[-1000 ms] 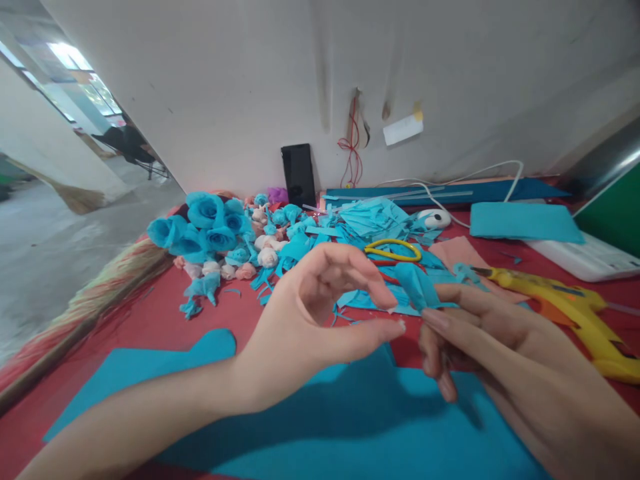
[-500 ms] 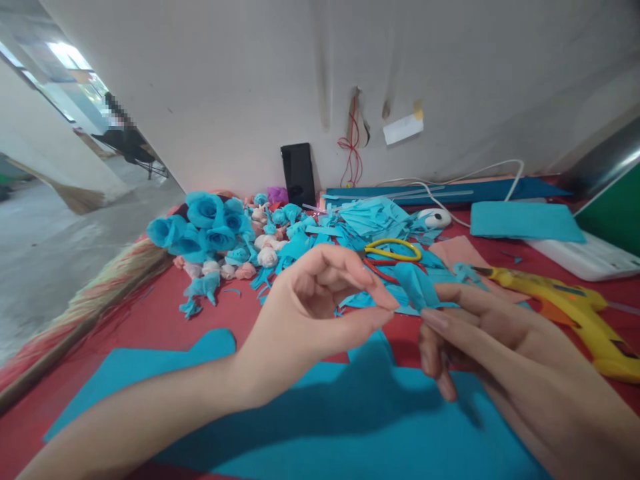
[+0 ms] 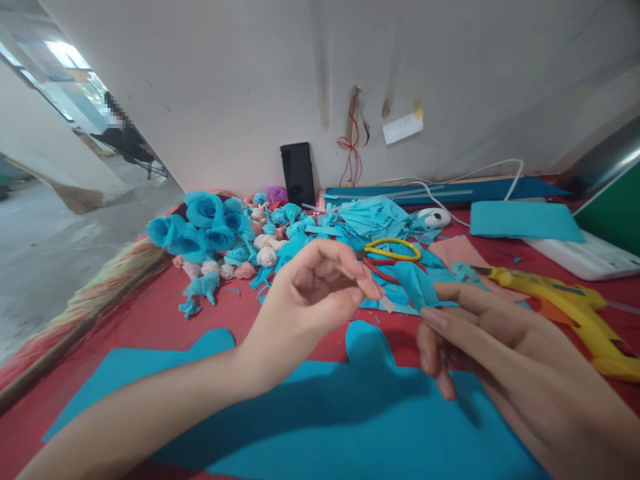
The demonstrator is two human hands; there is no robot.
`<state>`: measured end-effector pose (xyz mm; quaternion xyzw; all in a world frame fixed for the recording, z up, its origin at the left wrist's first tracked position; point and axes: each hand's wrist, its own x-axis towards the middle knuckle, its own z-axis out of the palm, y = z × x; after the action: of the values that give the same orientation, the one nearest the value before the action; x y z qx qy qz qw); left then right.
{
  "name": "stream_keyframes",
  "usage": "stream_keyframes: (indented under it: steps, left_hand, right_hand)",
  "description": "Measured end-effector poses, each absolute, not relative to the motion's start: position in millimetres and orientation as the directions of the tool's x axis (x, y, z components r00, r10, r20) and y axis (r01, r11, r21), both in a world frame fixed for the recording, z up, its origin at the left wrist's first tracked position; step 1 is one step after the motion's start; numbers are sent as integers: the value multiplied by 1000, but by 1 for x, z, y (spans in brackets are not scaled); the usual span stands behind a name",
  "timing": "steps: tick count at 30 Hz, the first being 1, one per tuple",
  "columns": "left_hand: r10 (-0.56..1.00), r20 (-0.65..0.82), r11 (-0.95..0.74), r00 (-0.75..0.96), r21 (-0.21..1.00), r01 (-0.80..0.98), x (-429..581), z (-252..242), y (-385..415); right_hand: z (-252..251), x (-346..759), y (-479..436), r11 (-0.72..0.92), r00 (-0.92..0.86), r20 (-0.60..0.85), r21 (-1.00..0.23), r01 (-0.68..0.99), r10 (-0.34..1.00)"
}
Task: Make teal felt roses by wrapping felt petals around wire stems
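Observation:
My right hand [image 3: 480, 340] pinches a small light-blue crepe paper piece [image 3: 416, 285] between thumb and fingers, over the right side of the table. My left hand [image 3: 320, 290] is just left of it, fingers curled and thumb tip against the bent fingers, with nothing visible in the pinch. Below both hands lies a large blue sheet [image 3: 310, 427] with rounded blue shapes [image 3: 369, 340] at its far edge. Behind the hands are scissors [image 3: 393, 250] with yellow and red handles, on a heap of blue paper strips [image 3: 375, 220].
Blue paper roses [image 3: 205, 223] stand at the left beside small pink and white flowers [image 3: 267, 257]. A yellow glue gun [image 3: 565, 300] lies at the right. A black phone [image 3: 299, 173] leans on the wall. A folded blue pad [image 3: 525, 220] rests on a white device [image 3: 590, 257].
My left hand has drawn slightly left, away from the paper piece, and its thumb has slid back along the fingers. My right hand holds almost still.

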<state>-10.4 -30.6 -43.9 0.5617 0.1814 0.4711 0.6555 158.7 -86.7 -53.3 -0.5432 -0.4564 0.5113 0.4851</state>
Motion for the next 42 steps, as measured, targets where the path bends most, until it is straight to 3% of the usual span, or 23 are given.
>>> stream_keyframes:
  steps: [5,20,28,35,42]
  left_hand:
    - [835,260,-56,485,917,-395,-11,-45,-27]
    - [889,74,78,451,948,-309,-7,-48,-19]
    - [916,77,-2,394,982,-188,-12,-60,2]
    - [909,91,-46,407,992,-120,-15,-66,12]
    - [927,107,-161,360,979,126,-19,-63,19]
  right_hand:
    - [-54,161,-86,-116,35,-115,-993,37,993]
    - [-52,155,-83,-122,90,-130,-989,-88,987]
    - [-59,161,-82,-110,62,-109,-994,3,992]
    - [-55,159,-80,-139,76,-142,-989,-40,987]
    - [-55,159,-80,-114,68,-116,-993,-28,991]
